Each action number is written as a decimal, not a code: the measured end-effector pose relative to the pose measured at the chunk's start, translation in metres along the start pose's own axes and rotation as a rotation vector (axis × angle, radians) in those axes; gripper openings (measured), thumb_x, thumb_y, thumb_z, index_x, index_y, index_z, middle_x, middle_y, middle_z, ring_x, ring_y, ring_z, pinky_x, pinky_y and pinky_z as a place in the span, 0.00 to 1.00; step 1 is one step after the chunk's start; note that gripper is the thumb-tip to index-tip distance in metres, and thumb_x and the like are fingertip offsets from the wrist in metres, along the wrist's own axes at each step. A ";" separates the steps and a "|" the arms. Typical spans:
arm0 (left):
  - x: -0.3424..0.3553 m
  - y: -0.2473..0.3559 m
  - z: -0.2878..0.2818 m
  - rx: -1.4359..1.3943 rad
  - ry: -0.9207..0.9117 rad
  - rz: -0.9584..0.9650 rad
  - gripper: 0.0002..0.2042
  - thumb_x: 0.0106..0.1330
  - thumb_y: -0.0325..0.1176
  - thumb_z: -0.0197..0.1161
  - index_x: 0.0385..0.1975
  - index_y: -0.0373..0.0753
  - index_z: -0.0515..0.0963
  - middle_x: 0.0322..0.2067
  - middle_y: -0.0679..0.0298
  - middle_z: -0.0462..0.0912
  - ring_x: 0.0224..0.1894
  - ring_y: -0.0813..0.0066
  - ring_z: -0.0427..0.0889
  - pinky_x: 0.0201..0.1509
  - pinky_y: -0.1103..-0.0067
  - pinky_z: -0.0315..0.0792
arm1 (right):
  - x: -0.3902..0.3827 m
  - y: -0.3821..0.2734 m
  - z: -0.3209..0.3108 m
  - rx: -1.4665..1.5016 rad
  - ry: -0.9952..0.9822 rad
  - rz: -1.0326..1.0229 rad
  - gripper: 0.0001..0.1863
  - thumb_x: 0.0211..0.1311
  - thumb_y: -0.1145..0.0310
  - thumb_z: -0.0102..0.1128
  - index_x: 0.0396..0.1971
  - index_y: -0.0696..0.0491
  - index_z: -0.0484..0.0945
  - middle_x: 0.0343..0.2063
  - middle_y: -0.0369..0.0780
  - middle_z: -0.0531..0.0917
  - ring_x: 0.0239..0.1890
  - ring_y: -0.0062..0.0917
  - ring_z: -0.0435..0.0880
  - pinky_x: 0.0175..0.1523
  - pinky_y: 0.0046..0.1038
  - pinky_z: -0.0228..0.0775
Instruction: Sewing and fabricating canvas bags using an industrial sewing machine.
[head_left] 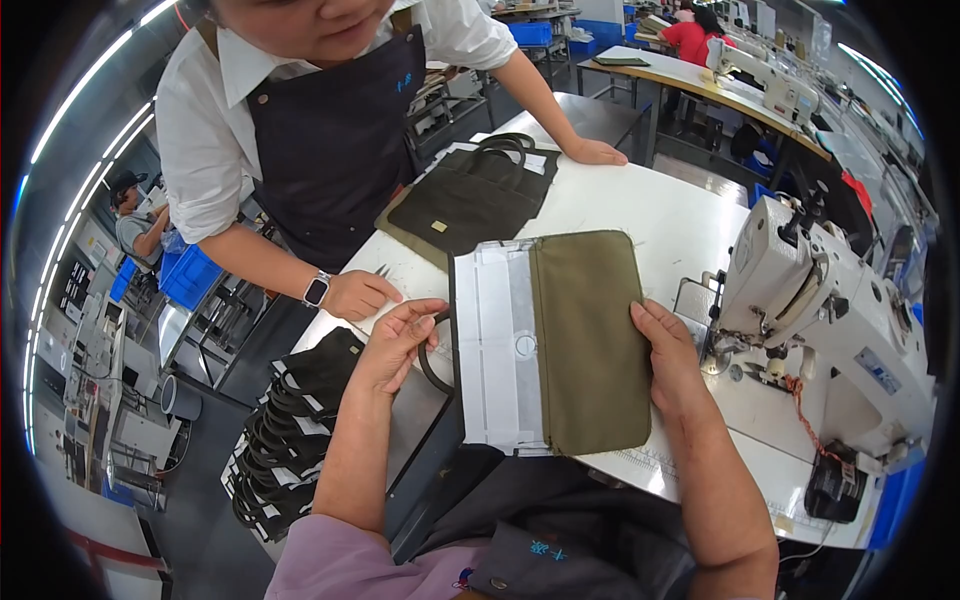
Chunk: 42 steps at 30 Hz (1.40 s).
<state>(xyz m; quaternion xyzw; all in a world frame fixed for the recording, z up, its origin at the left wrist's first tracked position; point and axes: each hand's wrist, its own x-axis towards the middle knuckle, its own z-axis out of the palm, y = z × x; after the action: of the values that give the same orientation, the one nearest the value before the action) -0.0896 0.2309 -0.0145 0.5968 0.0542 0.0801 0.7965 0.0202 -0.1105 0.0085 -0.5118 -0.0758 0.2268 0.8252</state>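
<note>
In front of me I hold up a flat bag piece (595, 345), olive-green fabric on the right half and white backing on the left, with a dark edge. A dark handle loop (432, 372) sticks out from its left side. My left hand (400, 345) is closed, its fingers pinching that loop near its upper end. Closed on the right edge of the olive fabric, my right hand (665, 350) has its thumb on the front and its other fingers mostly hidden behind. The piece hangs above the white table (690, 225), tilted toward me.
A white sewing machine (800, 290) stands close at the right. Dark bag pieces with handles (470, 200) lie at the far side, and a stack of similar ones (290, 440) at the lower left. A co-worker (330, 130) leans over, both hands on the table, small scissors (382, 270) near one.
</note>
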 end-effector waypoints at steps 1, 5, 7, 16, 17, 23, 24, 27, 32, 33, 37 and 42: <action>0.000 -0.002 -0.002 0.006 -0.003 0.013 0.17 0.68 0.30 0.67 0.53 0.29 0.77 0.37 0.66 0.82 0.32 0.82 0.77 0.38 0.86 0.71 | -0.001 0.001 -0.001 0.001 0.006 -0.003 0.15 0.75 0.64 0.53 0.49 0.60 0.79 0.42 0.38 0.86 0.41 0.17 0.83 0.48 0.20 0.75; 0.003 -0.003 -0.009 0.022 0.000 0.043 0.17 0.68 0.30 0.66 0.54 0.29 0.77 0.46 0.61 0.83 0.33 0.80 0.77 0.38 0.86 0.72 | 0.003 -0.001 0.003 0.012 -0.010 -0.015 0.16 0.75 0.64 0.52 0.50 0.61 0.78 0.43 0.39 0.86 0.41 0.19 0.83 0.49 0.21 0.75; 0.002 -0.003 -0.013 0.026 0.005 0.039 0.17 0.68 0.30 0.66 0.54 0.30 0.77 0.49 0.60 0.82 0.34 0.80 0.77 0.39 0.85 0.71 | 0.006 0.001 0.001 0.007 -0.012 -0.008 0.16 0.75 0.64 0.52 0.50 0.61 0.78 0.42 0.39 0.86 0.41 0.19 0.83 0.49 0.21 0.75; 0.004 -0.004 -0.015 0.055 0.019 0.045 0.17 0.69 0.30 0.66 0.55 0.31 0.76 0.51 0.60 0.82 0.34 0.79 0.77 0.41 0.85 0.71 | 0.005 -0.001 0.000 0.009 -0.032 -0.004 0.17 0.77 0.63 0.51 0.50 0.61 0.79 0.39 0.38 0.86 0.37 0.16 0.83 0.45 0.20 0.76; 0.004 -0.004 -0.016 0.057 0.017 0.044 0.17 0.69 0.30 0.66 0.55 0.31 0.76 0.52 0.60 0.81 0.35 0.79 0.77 0.41 0.85 0.72 | 0.005 0.000 -0.001 0.013 -0.042 -0.008 0.17 0.77 0.63 0.51 0.50 0.61 0.79 0.39 0.38 0.86 0.37 0.16 0.83 0.45 0.20 0.76; 0.003 -0.005 -0.014 0.066 0.051 0.056 0.17 0.68 0.30 0.66 0.55 0.31 0.76 0.50 0.60 0.81 0.33 0.80 0.76 0.38 0.86 0.71 | 0.005 0.001 -0.001 0.026 -0.052 -0.010 0.17 0.77 0.63 0.51 0.50 0.62 0.79 0.39 0.37 0.86 0.37 0.16 0.83 0.45 0.20 0.76; 0.004 -0.005 -0.014 0.066 0.050 0.053 0.17 0.68 0.30 0.66 0.55 0.31 0.76 0.50 0.60 0.81 0.33 0.80 0.76 0.38 0.86 0.71 | 0.006 0.002 -0.002 0.023 -0.058 -0.011 0.17 0.77 0.63 0.51 0.50 0.62 0.79 0.39 0.37 0.86 0.36 0.16 0.83 0.44 0.20 0.76; 0.002 0.001 0.000 0.087 0.080 0.031 0.19 0.67 0.32 0.69 0.54 0.30 0.76 0.38 0.67 0.80 0.25 0.85 0.70 0.30 0.89 0.64 | 0.004 0.001 0.002 0.024 -0.078 -0.020 0.17 0.77 0.63 0.51 0.49 0.61 0.79 0.39 0.37 0.86 0.36 0.16 0.83 0.43 0.19 0.76; 0.003 0.003 0.005 0.156 0.057 -0.040 0.17 0.66 0.31 0.69 0.51 0.31 0.77 0.29 0.72 0.76 0.22 0.87 0.66 0.26 0.89 0.60 | 0.006 0.001 -0.006 -0.070 -0.162 -0.024 0.17 0.77 0.61 0.52 0.50 0.59 0.79 0.40 0.35 0.86 0.39 0.15 0.83 0.47 0.19 0.75; 0.003 0.003 0.008 0.193 0.082 -0.038 0.16 0.66 0.31 0.69 0.50 0.32 0.77 0.26 0.73 0.74 0.21 0.88 0.65 0.25 0.89 0.59 | 0.007 0.002 -0.008 -0.062 -0.176 -0.027 0.16 0.77 0.61 0.52 0.50 0.59 0.79 0.40 0.35 0.86 0.39 0.14 0.83 0.46 0.19 0.75; 0.002 0.001 0.005 0.134 0.150 -0.014 0.13 0.66 0.29 0.69 0.47 0.34 0.77 0.26 0.73 0.74 0.19 0.88 0.64 0.24 0.88 0.58 | 0.003 -0.001 -0.002 -0.012 -0.140 -0.008 0.16 0.77 0.61 0.51 0.50 0.58 0.79 0.40 0.35 0.86 0.38 0.14 0.82 0.46 0.19 0.74; -0.005 0.003 0.011 0.015 0.226 -0.013 0.10 0.67 0.27 0.68 0.45 0.38 0.78 0.23 0.75 0.72 0.16 0.89 0.61 0.19 0.88 0.54 | -0.002 -0.008 -0.005 0.072 -0.266 -0.019 0.22 0.79 0.54 0.44 0.53 0.58 0.77 0.44 0.37 0.86 0.42 0.15 0.84 0.49 0.19 0.75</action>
<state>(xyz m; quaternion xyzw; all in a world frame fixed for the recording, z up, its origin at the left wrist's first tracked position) -0.0924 0.2200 -0.0086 0.5894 0.1480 0.1411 0.7815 0.0226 -0.1191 0.0135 -0.4465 -0.1808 0.2875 0.8278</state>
